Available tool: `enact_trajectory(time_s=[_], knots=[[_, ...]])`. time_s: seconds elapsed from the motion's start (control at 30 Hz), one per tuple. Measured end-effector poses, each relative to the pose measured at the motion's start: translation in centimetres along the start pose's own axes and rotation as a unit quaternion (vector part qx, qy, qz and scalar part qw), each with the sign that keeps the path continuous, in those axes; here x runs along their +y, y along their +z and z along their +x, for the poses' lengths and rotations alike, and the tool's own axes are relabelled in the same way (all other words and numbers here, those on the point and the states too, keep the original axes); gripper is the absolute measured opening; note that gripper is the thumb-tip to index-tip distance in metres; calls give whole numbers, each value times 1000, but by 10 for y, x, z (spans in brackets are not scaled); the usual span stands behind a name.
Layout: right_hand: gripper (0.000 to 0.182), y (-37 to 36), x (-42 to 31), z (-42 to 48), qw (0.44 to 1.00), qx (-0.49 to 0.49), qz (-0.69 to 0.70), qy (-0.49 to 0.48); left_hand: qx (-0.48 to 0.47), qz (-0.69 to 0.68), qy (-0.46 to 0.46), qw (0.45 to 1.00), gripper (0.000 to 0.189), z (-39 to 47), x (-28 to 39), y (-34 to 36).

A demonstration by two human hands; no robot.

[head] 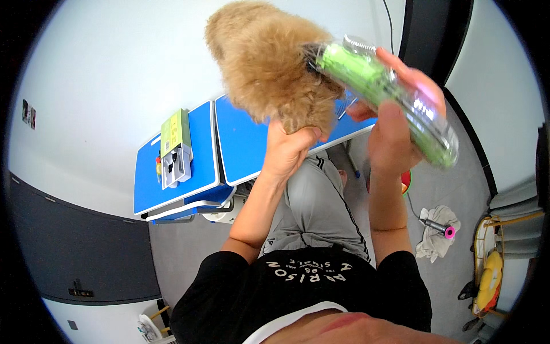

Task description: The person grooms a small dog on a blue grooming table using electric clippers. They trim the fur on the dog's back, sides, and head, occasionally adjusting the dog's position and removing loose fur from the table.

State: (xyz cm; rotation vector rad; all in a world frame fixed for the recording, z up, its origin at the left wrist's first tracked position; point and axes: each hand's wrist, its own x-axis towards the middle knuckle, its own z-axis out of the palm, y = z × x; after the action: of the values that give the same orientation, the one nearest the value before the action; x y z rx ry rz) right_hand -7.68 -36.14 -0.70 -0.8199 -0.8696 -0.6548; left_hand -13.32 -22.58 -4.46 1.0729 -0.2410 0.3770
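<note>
A curly, tan-coated dog (266, 60) is in front of me over the blue folding table; its head cannot be made out. My left hand (290, 146) grips the lower end of the dog's fur, perhaps a leg, close to the table's front edge. In my right hand (397, 124) is a green pet hair clipper (361, 71) with a clear housing and a lit display, slightly blurred. The clipper's dark comb end (313, 56) meets the coat on the dog's right side in the picture.
On the blue folding table (245, 146) lies an opened green and white box (176, 142) with dark parts inside. A hair dryer (438, 227) rests on a crumpled cloth (429, 249) on the floor. A red bin (405, 180) is partly behind my right arm. A gold-framed rack (477, 245) stands right.
</note>
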Motion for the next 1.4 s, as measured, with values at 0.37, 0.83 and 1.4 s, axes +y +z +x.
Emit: enact_trajectory(time_s=[0.37, 0.83, 1.4], knots=[[23, 30, 11, 83, 958, -9, 2, 287, 7, 3, -2, 1000, 51, -2, -1, -9], [45, -75, -42, 16, 998, -62, 2, 17, 3, 11, 5, 1000, 59, 12, -4, 14], [52, -24, -44, -75, 965, -153, -198, 82, 62, 22, 20, 998, 30, 9, -8, 21]])
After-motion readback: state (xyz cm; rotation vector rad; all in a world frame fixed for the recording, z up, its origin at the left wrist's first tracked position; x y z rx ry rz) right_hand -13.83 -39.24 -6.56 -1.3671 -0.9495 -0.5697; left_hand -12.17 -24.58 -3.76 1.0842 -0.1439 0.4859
